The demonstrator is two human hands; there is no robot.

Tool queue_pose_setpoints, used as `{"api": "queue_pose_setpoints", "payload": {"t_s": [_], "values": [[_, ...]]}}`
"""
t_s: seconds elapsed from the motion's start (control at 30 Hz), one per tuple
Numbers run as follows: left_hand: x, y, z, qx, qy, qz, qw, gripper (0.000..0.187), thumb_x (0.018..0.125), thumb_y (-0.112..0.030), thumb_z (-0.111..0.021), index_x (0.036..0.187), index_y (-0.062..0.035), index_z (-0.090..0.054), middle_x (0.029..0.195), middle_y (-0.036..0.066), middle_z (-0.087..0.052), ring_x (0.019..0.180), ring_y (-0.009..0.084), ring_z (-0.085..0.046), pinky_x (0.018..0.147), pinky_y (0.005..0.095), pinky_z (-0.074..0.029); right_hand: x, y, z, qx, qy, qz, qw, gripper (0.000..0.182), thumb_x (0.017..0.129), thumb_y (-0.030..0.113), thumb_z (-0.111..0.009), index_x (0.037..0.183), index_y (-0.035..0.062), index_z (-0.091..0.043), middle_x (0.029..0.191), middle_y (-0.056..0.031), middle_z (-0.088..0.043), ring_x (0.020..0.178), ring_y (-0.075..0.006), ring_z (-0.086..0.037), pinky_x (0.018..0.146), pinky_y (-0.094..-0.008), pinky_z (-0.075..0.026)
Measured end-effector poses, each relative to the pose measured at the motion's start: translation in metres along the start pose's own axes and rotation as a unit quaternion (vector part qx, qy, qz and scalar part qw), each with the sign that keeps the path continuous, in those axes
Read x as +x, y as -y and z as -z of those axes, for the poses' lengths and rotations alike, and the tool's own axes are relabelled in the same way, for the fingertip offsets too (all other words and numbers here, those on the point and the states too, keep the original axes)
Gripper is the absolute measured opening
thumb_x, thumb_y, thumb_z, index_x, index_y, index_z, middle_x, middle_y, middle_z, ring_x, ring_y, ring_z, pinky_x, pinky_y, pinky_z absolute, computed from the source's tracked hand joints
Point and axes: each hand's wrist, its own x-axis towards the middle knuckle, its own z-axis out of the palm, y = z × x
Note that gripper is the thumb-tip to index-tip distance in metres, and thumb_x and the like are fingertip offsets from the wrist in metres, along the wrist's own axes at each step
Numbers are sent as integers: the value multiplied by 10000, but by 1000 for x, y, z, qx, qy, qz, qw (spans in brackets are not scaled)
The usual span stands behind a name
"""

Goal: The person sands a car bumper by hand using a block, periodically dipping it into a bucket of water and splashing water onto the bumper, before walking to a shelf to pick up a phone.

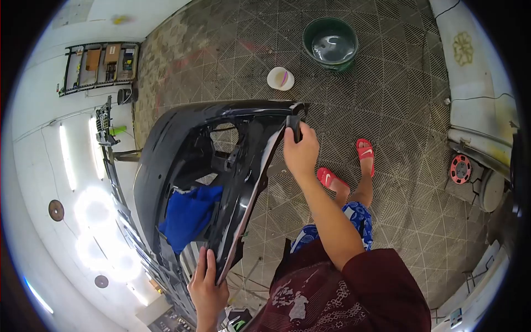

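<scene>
A black car body panel (160,138) stands in front of me, its hollow inner side towards me. Along its near edge runs a pale, dull strip. In my right hand (301,149) is a small black block (293,126), held against the panel's far corner. My left hand (208,282) grips the panel's near end, fingers over the edge and thumb partly hidden. A crumpled blue cloth (191,213) lies in the panel's hollow, just beyond my left hand.
A green basin (307,43) with water in it and a white tub (274,79) stand on the patterned floor beyond the panel. A shelf rack (69,72) is at the far left wall. A red hose reel (460,169) sits by the right wall.
</scene>
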Motion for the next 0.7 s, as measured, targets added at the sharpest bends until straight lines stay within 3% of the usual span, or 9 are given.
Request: {"api": "queue_pose_setpoints", "payload": {"t_s": [0.13, 0.27, 0.33, 0.47, 0.6, 0.7], "values": [[-1, 1, 1, 3, -7, 0, 1000, 807, 703, -23, -704, 1504, -47, -601, 1541, 231, -602, 1129, 431, -740, 885, 468, -626, -19, 19, 8, -10, -20, 56, 998, 335, 973, 206, -712, 1258, 30, -690, 1108, -212, -661, 1029, -441, -679, 896, -508, -549], [-3, 1, -3, -5, -6, 19, 1000, 787, 702, -22, -702, 1485, -48, -624, 1532, 239, -607, 1138, 433, -737, 901, 470, -624, -6, 13, 8, -22, 21, 16, 999, 364, 969, 199, -723, 1294, 40, -683, 1134, -213, -670, 1052, -431, -686, 907, -495, -553], [0, 2, -3, -7, -16, 12, 1000, 777, 705, -16, -698, 1478, -44, -628, 1527, 247, -608, 1133, 430, -740, 896, 471, -626, -36, 30, 10, 45, -18, 87, 995, 341, 972, 169, -728, 1279, 29, -677, 1138, -214, -674, 1044, -413, -690, 892, -478, -555], [0, -2, -1, -10, -7, 10, 1000, 753, 715, -7, -707, 1464, -40, -643, 1516, 248, -618, 1152, 435, -741, 900, 462, -628, 7, -5, 6, 28, 39, 22, 999, 343, 970, 152, -723, 1284, 23, -675, 1129, -208, -674, 1025, -413, -685, 891, -473, -553], [-2, 0, 0, -9, -3, 31, 999, 741, 728, -17, -723, 1463, -32, -636, 1529, 248, -605, 1171, 420, -730, 930, 480, -615, -34, 37, 22, -25, 26, 141, 989, 382, 936, 117, -722, 1308, 38, -693, 1128, -208, -679, 1027, -407, -658, 889, -511, -524], [-2, -3, 1, -13, 23, 45, 999, 741, 730, -25, -733, 1465, -58, -641, 1519, 257, -607, 1177, 434, -723, 932, 487, -614, 24, 19, 35, -133, 100, 193, 967, 383, 916, 110, -720, 1297, 79, -722, 1151, -178, -676, 1041, -392, -633, 906, -503, -505]]}}
